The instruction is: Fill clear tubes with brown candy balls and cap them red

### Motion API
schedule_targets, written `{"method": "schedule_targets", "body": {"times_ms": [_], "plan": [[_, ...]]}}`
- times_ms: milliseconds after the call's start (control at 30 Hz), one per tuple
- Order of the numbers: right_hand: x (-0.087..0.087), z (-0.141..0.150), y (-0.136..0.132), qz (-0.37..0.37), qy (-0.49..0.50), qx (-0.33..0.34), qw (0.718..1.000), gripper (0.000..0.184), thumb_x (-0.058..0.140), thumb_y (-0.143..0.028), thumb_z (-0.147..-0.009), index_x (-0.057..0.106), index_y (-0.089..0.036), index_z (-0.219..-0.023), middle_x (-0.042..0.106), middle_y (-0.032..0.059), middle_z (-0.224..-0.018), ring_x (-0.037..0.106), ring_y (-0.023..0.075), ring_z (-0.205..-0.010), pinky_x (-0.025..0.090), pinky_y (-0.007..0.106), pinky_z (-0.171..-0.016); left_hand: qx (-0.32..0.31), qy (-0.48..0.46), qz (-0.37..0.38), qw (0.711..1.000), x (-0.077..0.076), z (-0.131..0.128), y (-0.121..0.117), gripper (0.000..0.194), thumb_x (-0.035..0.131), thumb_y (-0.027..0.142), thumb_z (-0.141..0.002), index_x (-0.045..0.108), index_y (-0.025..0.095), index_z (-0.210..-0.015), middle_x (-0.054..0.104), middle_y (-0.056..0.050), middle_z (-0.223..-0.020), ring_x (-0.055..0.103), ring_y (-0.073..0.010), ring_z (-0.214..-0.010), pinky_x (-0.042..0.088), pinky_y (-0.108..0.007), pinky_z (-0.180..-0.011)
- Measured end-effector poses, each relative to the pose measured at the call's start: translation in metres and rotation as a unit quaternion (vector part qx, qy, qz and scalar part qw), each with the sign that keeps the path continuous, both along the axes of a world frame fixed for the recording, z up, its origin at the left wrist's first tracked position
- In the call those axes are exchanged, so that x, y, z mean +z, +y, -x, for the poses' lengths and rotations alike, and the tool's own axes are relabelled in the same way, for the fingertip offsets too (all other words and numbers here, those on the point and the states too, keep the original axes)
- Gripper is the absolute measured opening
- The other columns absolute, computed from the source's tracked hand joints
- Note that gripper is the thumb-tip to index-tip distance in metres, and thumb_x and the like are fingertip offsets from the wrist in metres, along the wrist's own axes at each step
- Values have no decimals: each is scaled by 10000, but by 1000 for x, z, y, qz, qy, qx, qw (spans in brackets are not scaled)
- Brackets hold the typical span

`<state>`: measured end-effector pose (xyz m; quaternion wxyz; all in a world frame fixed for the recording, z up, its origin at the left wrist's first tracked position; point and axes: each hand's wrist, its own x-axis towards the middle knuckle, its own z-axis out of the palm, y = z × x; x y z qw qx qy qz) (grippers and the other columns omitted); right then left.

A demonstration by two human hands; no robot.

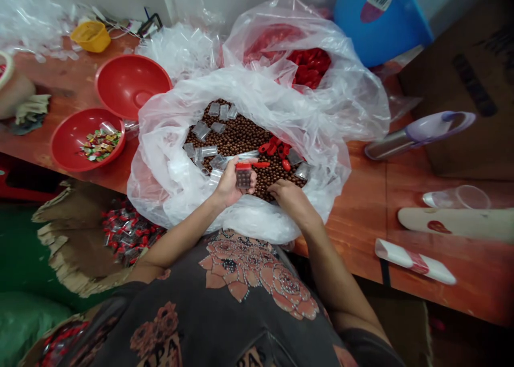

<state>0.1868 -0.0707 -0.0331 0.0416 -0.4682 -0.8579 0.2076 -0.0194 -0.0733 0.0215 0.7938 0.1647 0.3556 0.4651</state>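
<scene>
My left hand (228,186) is closed around a small clear plastic box (243,179) packed with brown balls, with a red part along its top. Some thin whitish sticks (251,155) show just beyond that hand. To its right, my right hand (292,200) reaches down into the loose brown balls (244,133), fingertips curled and partly hidden. The balls fill a large clear plastic bag (164,158) with its mouth rolled open. On the balls lie several empty clear boxes (201,130) at the left and small red plastic pieces (275,146) at the right.
Red bowls (132,83) stand at the left, one holding wrapped bits (102,144). Behind are a bag of red pieces (309,64) and a blue bin (381,24). A steel bottle (391,142) lies right. Filled boxes (128,230) sit in a carton (68,238) below left.
</scene>
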Motion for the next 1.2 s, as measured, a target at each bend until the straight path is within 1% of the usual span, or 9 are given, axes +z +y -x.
{"method": "schedule_targets", "body": {"times_ms": [100,167,267,367,533,700,867,1067,1200], "plan": [[0,-1,2,4,49,-34,998,235,507,-132,-904,733,-177,-945,712,100,-953,650,224,-915,501,347,-845,-18,3,3,1000,-3,0,-1,542,302,554,-972,585,149,-1194,568,5,-597,537,-133,-495,419,-228,-433],[4,-3,3,-11,130,-102,986,217,522,-173,-909,724,-182,-988,719,100,-990,656,230,-933,510,374,-859,-29,22,-11,999,-6,0,-3,552,322,570,-965,574,145,-1210,585,0,-605,541,-134,-492,424,-231,-437],[17,1,0,-31,305,-215,927,244,578,-301,-913,690,-218,-1114,721,70,-1036,664,211,-930,528,387,-851,-37,84,-42,995,-11,-5,-8,582,344,611,-953,567,144,-1218,605,-6,-604,536,-128,-475,412,-220,-431],[35,15,-8,-10,424,-237,874,256,640,-361,-887,694,-254,-1113,734,30,-1014,669,182,-894,533,363,-827,-60,140,-75,986,-15,-11,-12,618,305,637,-956,565,144,-1224,608,-9,-599,525,-118,-461,396,-208,-426],[54,35,-18,-55,403,-188,894,150,652,-343,-891,745,-294,-998,755,3,-946,645,187,-886,491,385,-851,-87,223,-138,961,-18,-14,-14,682,227,672,-955,575,153,-1229,573,-1,-579,510,-110,-452,374,-200,-410],[46,37,-18,-85,387,-145,907,141,633,-314,-913,742,-303,-1003,762,1,-975,651,193,-897,454,397,-865,-135,288,-181,931,-19,-14,-16,772,200,741,-917,568,142,-1235,520,17,-557,479,-104,-434,354,-197,-393],[45,29,-15,-78,359,-42,929,179,578,-277,-942,737,-316,-1017,754,9,-1015,662,196,-930,472,392,-845,-155,254,-165,940,-21,-17,-19,790,173,752,-910,565,148,-1234,516,17,-549,469,-105,-421,342,-193,-378],[39,7,-14,-127,264,-193,936,296,489,-388,-978,669,-304,-1197,692,62,-1215,593,246,-1170,434,480,-1017,-111,127,-74,983,-6,-10,-13,767,177,732,-921,547,154,-1264,538,8,-518,461,-116,-390,338,-207,-372],[31,9,-23,-75,305,-215,925,344,440,-430,-990,703,-263,-1136,729,70,-1124,644,232,-1058,486,450,-962,-84,83,-43,992,-1,-10,-11,753,196,724,-927,533,154,-1287,527,18,-519,461,-116,-401,348,-207,-382]]}}
